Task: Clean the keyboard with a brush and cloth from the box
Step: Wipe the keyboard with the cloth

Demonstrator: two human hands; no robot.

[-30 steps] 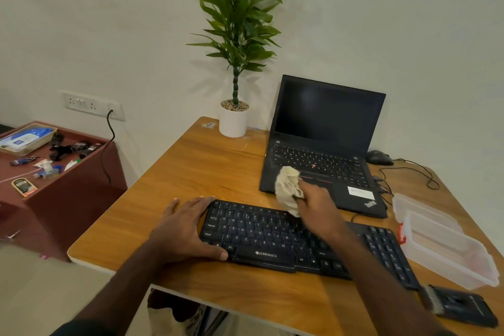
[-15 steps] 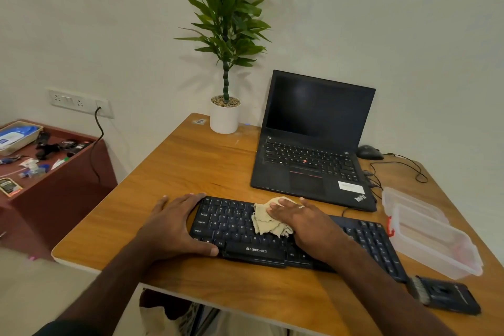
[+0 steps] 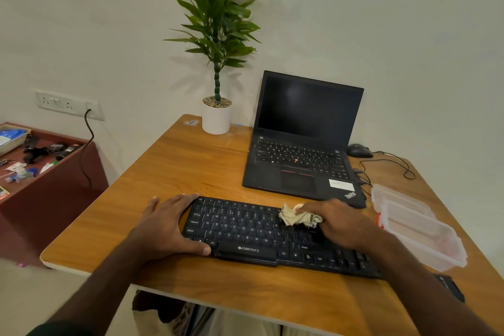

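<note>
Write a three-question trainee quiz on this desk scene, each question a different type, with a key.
1. True or false: the left hand grips the cloth.
2. Multiple choice: the cloth lies on A) the laptop B) the keyboard C) the plastic box.
3. Fill in: the potted plant stands to the ____ of the laptop, as the camera sees it.

Key: 1 false, the right hand presses it while the left braces the keyboard's end; 2 B; 3 left.

"ZEBRONICS" in white on the black keyboard (image 3: 261,232) front bar, key legends e.g. Q W E, Alt, Shift, Caps Lock; "ThinkPad" logo on laptop (image 3: 302,166) palm rest's right corner; white sticker there unreadable.
</note>
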